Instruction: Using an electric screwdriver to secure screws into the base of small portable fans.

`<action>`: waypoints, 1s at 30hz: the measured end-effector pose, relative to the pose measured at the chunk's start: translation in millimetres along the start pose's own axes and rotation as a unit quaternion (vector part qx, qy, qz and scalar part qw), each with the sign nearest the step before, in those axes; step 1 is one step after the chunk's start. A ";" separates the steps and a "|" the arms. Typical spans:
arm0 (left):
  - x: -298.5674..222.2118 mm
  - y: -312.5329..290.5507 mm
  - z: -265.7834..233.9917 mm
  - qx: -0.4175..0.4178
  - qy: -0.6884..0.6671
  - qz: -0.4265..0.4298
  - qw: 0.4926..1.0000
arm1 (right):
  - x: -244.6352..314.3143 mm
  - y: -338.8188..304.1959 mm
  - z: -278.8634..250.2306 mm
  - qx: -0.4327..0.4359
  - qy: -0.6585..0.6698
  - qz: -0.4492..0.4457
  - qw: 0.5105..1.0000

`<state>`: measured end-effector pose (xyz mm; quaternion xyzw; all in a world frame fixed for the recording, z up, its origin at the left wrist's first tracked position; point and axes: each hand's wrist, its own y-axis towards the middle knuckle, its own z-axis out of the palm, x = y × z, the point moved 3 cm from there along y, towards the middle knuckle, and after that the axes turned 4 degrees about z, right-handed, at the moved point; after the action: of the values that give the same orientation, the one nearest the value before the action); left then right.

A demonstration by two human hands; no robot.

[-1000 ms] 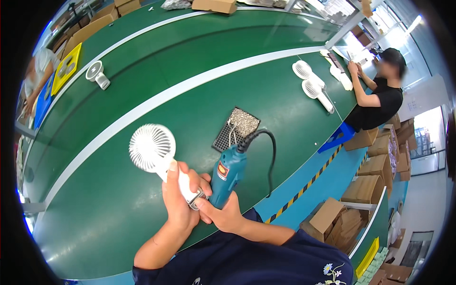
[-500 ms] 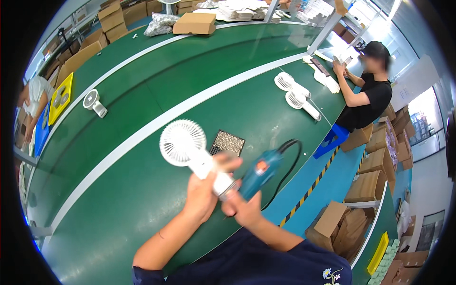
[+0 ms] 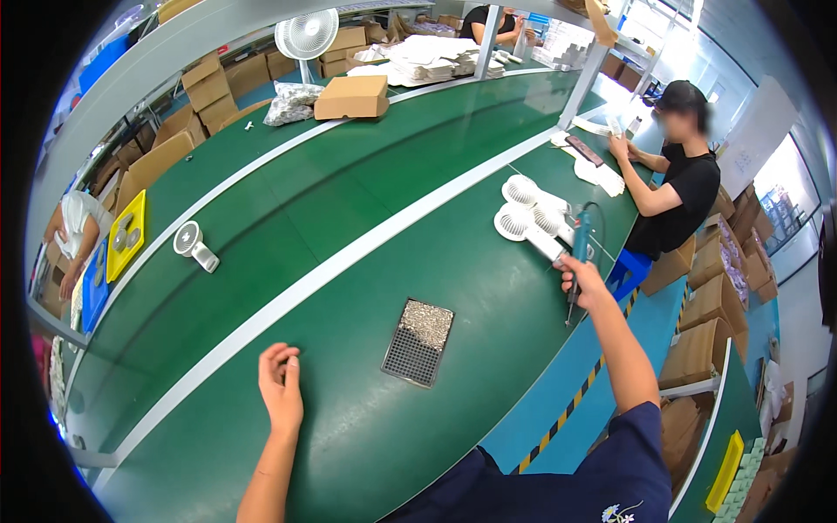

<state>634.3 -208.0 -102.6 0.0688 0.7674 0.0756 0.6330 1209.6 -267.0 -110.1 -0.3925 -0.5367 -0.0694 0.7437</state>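
Note:
My right hand (image 3: 582, 281) is closed around a teal electric screwdriver (image 3: 581, 240), its bit pointing down near the table's right edge. Its fingers also meet the handle end of a white handheld fan (image 3: 514, 223); whether they still grip that handle I cannot tell. Two more white fans, one of them farther back (image 3: 520, 190), lie against it. My left hand (image 3: 281, 388) hovers over the green table at the left, fingers loosely bent and holding nothing. Between my hands lies a black gridded tray (image 3: 413, 357), its far part covered with small silvery screws.
A single white fan (image 3: 190, 241) lies on the far left belt, beyond a pale rail (image 3: 349, 253). Yellow (image 3: 129, 235) and blue (image 3: 96, 283) trays stand near a person at left. A person in black (image 3: 689, 183) works at the right. A cardboard box (image 3: 352, 97) sits at the back.
The fan I held in front of me now lies beside the other two at the right. My right hand went there with the screwdriver; my left hand let go and moved left.

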 end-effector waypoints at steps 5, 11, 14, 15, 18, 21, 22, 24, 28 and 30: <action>22.4 74.0 -27.1 -0.082 0.252 0.084 0.961 | 22.5 33.8 -5.8 -0.055 0.014 -0.008 0.998; 57.0 133.4 -50.9 -0.096 0.291 0.067 0.949 | 29.0 66.2 -31.9 -0.083 0.057 0.000 0.995; 63.3 133.2 -55.8 -0.094 0.314 0.065 0.943 | 38.1 85.5 -38.0 -0.109 0.061 0.002 0.992; 63.3 130.4 -62.1 -0.110 0.320 0.055 0.939 | 38.2 96.2 -34.1 -0.103 0.055 0.003 0.993; 61.7 138.0 -79.4 -0.147 0.324 0.099 0.929 | 50.1 149.0 -51.8 -0.043 -0.019 -0.021 0.999; 58.5 168.6 -48.4 -0.159 0.404 0.064 0.898 | 59.9 172.3 -133.2 -0.084 0.032 -0.030 0.995; 63.4 178.3 -43.0 -0.164 0.414 0.056 0.894 | 65.5 176.6 -152.6 -0.104 0.051 -0.006 0.993; 71.6 196.9 -43.3 -0.194 0.410 0.027 0.891 | 77.9 186.0 -158.1 -0.122 0.054 -0.007 0.991; 66.0 232.5 -58.3 -0.277 0.435 -0.074 0.854 | 79.8 189.7 -118.6 -0.108 0.019 -0.023 0.994; 56.1 261.5 -48.9 -0.219 0.445 -0.146 0.856 | 75.1 182.4 -122.3 -0.137 0.011 -0.053 0.989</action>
<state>578.3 57.9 -94.3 -0.2254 0.9320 0.1706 0.2270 1427.3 -199.1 -153.0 -0.4606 -0.5337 -0.1859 0.6844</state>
